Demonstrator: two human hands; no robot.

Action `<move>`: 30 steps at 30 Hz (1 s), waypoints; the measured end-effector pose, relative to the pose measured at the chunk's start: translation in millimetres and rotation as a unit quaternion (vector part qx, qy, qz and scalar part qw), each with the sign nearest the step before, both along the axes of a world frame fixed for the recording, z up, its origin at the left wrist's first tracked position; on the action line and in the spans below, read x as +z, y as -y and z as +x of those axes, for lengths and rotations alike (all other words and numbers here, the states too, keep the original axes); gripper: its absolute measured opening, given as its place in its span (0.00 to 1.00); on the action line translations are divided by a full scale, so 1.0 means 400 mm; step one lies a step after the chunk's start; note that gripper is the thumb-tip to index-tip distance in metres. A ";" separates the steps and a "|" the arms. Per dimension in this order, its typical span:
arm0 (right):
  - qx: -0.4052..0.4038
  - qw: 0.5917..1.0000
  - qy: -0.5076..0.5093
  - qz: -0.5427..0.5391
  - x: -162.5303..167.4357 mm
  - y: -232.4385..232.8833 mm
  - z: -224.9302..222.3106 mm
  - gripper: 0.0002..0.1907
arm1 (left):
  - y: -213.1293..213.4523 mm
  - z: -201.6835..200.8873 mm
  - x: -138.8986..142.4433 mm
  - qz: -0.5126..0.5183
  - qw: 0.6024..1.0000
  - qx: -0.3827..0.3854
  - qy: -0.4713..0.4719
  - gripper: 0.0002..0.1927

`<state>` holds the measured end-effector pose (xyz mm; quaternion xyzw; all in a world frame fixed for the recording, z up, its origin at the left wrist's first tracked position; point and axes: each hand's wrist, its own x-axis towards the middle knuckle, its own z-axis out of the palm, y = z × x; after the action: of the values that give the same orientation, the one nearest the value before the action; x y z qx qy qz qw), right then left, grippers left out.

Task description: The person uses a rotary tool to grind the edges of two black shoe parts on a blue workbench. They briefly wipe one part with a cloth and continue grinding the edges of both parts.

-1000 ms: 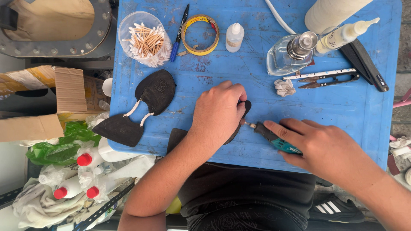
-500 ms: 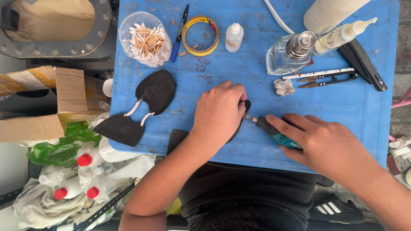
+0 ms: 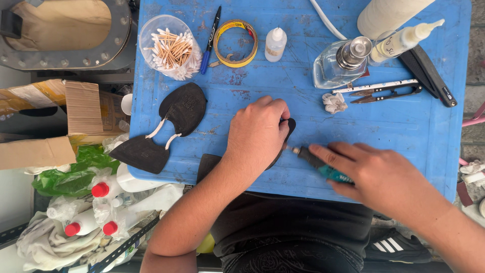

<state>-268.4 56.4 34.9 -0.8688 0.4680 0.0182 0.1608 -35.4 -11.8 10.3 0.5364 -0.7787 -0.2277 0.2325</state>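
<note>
The left hand [image 3: 257, 132] pressed a flat black sole-shaped piece [image 3: 288, 132] onto the blue counter [image 3: 404, 126]; the right hand [image 3: 376, 174] kept its grip clenched around a slim teal-handled rotary tool [image 3: 318, 164].
</note>
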 end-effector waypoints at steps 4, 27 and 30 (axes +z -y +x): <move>-0.038 0.998 -0.039 0.034 -0.001 0.003 -0.005 0.42 | -0.001 -0.003 0.007 -0.003 1.000 -0.003 0.006 0.06; -0.032 0.999 -0.009 0.014 0.004 -0.004 0.002 0.39 | -0.003 -0.019 0.020 0.005 0.999 -0.013 0.033 0.04; -0.034 0.999 -0.007 0.009 0.004 -0.007 -0.001 0.38 | -0.002 -0.020 0.019 0.012 0.999 -0.009 0.038 0.04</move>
<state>-268.7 59.0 36.5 -0.8509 0.4980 0.0231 0.1656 -43.4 -11.1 17.8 0.5402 -0.7890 -0.2185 0.1946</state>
